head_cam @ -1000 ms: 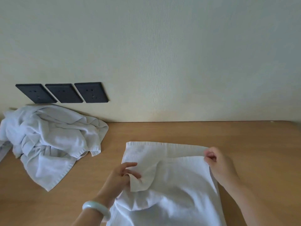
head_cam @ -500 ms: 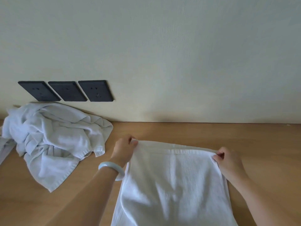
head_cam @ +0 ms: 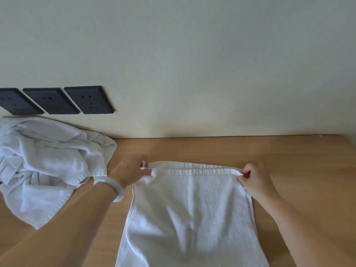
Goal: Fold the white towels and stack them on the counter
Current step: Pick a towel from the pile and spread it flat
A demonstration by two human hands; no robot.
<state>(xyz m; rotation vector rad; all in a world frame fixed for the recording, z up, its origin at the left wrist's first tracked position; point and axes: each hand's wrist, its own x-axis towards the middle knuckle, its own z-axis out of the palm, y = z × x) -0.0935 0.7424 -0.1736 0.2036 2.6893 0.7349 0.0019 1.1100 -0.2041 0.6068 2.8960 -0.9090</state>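
Left hand [head_cam: 133, 171]: you pinch the towel [head_cam: 190, 214] at its upper-left corner.
Right hand [head_cam: 254, 179]: pinches the upper-right corner.
Pile [head_cam: 46, 164]: crumpled (left of frame), under 3 sockets [head_cam: 55, 101].

Pale glossy bangle [head_cam: 117, 188] on left wrist — forearms bare.

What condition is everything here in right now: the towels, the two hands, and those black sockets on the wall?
spread towel: lying on the counter, its far corners pinched
towel heap: crumpled, unfolded, by the wall at the left
left hand: pinches the towel's far left corner
right hand: pinches the far right corner
bangle: worn on the left wrist
wall sockets: three, nothing plugged in
counter: no folded stack in view on it
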